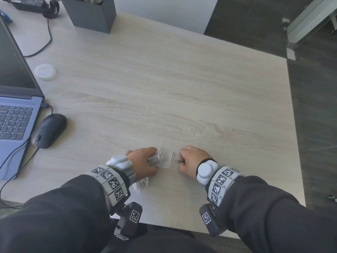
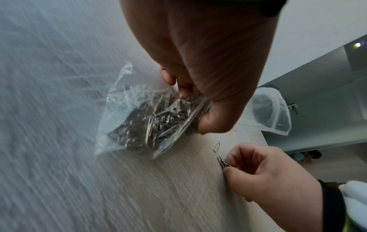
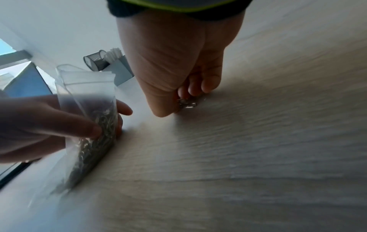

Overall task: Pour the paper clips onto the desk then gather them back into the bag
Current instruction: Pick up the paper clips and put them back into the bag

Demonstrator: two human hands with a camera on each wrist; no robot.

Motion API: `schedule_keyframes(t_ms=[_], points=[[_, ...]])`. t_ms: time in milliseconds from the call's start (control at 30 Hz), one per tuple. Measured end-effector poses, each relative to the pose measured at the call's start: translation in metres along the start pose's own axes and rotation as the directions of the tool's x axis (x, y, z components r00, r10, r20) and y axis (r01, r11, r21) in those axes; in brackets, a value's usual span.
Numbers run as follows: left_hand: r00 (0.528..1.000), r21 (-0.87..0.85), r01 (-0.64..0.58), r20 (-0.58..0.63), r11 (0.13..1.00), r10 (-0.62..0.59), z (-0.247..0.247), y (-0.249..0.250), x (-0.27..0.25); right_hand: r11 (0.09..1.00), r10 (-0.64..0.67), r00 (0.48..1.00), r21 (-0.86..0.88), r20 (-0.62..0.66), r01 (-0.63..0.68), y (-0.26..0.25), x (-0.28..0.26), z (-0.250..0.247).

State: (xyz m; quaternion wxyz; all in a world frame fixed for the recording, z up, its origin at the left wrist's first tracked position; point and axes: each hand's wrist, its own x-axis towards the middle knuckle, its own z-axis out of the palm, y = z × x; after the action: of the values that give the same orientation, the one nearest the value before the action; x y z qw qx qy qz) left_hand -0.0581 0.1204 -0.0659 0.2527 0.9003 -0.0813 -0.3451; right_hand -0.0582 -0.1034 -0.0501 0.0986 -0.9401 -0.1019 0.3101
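A clear plastic bag (image 1: 160, 158) (image 2: 143, 122) (image 3: 93, 125), heavy with silver paper clips, rests on the pale wooden desk (image 1: 164, 88). My left hand (image 1: 144, 163) (image 2: 198, 78) (image 3: 49, 124) grips it around the middle, thumb on one side and fingers on the other, its mouth toward the right. My right hand (image 1: 191, 159) (image 2: 264, 172) (image 3: 178, 78) sits just right of the bag, fingers curled, pinching a few paper clips (image 1: 177, 161) (image 2: 223, 161) (image 3: 187, 103) against the desk. One loose paper clip (image 1: 173, 156) (image 2: 216, 146) lies between the two hands.
A laptop (image 1: 14, 99) and a black wired mouse (image 1: 49, 130) occupy the left side. A white lid (image 1: 45, 71) lies beyond the mouse. A dark box-shaped holder (image 1: 91, 13) stands at the back. The desk's right edge (image 1: 295, 125) drops to dark floor.
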Motion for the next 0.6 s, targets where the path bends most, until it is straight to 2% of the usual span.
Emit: schedule_keyframes(t_ms=[167,267,367,467,600], points=[[1.0,-0.061,0.012,-0.012,0.998,-0.013,0.001,-0.004,-0.003,0.999,0.019,0.999,0.031,-0.04,-0.018,0.006,-0.002,0.001],[0.999,-0.086,0.003,-0.034,0.996,-0.006,0.001,-0.002,-0.004,0.965,0.083,0.987,0.257,-0.138,-0.045,0.006,-0.006,-0.004],[0.999,-0.099,0.005,-0.039,0.995,-0.009,0.0,-0.002,-0.005,0.85,0.103,0.958,0.523,-0.268,0.055,-0.004,-0.009,-0.011],[0.999,-0.111,-0.004,-0.042,0.994,-0.001,-0.002,0.0,-0.006,0.764,0.018,0.942,0.612,-0.335,0.203,-0.022,-0.012,-0.021],[0.999,-0.12,-0.017,-0.053,0.993,0.011,-0.005,0.005,-0.009,0.784,-0.121,0.948,0.557,-0.294,0.273,-0.038,-0.011,-0.03]])
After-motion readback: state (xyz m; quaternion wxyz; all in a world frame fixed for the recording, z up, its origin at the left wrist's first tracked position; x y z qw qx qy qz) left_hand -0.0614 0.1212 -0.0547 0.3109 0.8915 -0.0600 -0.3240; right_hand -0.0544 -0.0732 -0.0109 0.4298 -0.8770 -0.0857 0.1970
